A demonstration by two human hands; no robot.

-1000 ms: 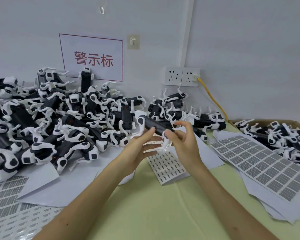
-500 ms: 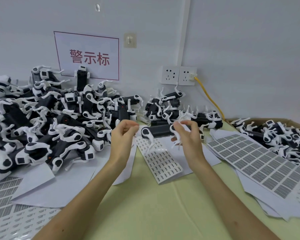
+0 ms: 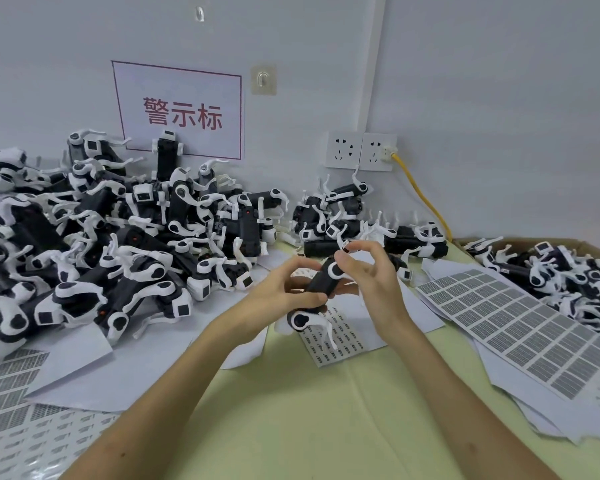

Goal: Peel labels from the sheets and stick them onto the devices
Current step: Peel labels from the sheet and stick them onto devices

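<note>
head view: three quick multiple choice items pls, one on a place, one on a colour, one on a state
1. The yellow cable plugs into:
A the left socket
B the right socket
C nothing

2. The characters on the wall sign are:
A red
B blue
C black

3. The held device is:
A lying flat on a label sheet
B inside the cardboard box
C gripped by the left hand

Answers:
1 B, its plug sits in the right-hand outlet.
2 A, the strokes are red on white.
3 C, that hand wraps round its black body.

Left hand [image 3: 284, 292] grips device [image 3: 321, 282], sheet [image 3: 340, 337] beneath
</note>
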